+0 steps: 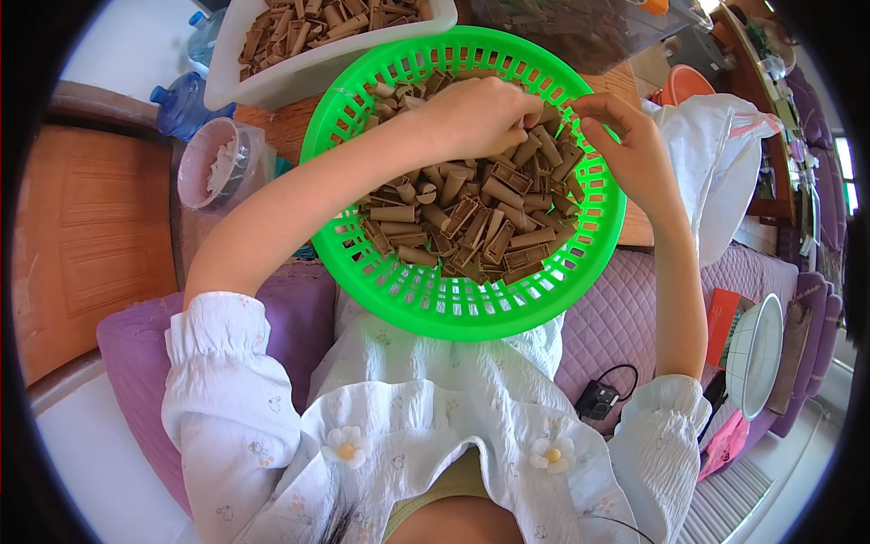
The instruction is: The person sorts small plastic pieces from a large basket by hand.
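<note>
A bright green plastic basket (462,322) with a slotted rim rests on my lap against the wooden table edge. It is heaped with small brown half-round plastic pieces (503,192), some solid-backed and some showing hollow insides. My left hand (485,113) reaches across the far part of the heap, its fingers curled and closed. What sits in those fingers, if anything, is hidden. Over the basket's right rim is my right hand (625,136), its thumb and bent fingers apart, with nothing visible between them.
A white tub (331,54) of similar brown pieces stands at the far left, beside a clear bin (580,36). A pink bucket (204,168) and blue water bottles (186,104) are to the left. On the right are a white sack (716,163) and a purple quilted sofa (616,313) holding a black device (598,399).
</note>
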`<state>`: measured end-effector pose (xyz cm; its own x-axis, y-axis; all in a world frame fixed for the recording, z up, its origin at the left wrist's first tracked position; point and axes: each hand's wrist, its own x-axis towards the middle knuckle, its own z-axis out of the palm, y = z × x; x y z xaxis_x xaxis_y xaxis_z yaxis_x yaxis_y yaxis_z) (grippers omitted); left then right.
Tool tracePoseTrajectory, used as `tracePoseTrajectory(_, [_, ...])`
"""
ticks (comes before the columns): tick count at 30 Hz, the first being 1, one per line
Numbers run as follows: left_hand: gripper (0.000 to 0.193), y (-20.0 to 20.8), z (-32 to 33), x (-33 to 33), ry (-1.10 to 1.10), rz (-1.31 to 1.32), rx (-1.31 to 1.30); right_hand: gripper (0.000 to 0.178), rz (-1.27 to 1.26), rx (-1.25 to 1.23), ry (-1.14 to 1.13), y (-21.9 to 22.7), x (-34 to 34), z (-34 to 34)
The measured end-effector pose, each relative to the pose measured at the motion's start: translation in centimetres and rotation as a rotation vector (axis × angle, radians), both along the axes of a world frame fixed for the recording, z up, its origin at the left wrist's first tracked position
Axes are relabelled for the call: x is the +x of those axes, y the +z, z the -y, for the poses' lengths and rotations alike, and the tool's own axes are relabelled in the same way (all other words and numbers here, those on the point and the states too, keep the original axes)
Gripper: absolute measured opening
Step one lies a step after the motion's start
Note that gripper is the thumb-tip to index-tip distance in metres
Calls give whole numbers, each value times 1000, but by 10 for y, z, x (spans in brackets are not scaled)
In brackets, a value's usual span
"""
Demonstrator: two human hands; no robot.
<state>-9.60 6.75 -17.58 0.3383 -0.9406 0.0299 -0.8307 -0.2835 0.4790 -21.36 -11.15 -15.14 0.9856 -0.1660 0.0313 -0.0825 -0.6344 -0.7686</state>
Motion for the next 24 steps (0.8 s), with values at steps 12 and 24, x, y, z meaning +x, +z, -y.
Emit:
tracePoseTrajectory(12, [31, -31, 10, -18, 167, -149, -102, 22, 174, -19, -27, -3, 4, -8])
tracePoseTrajectory(24, [28, -47, 39, -6, 91, 258, -293, 17, 269, 203, -190, -11, 16, -9])
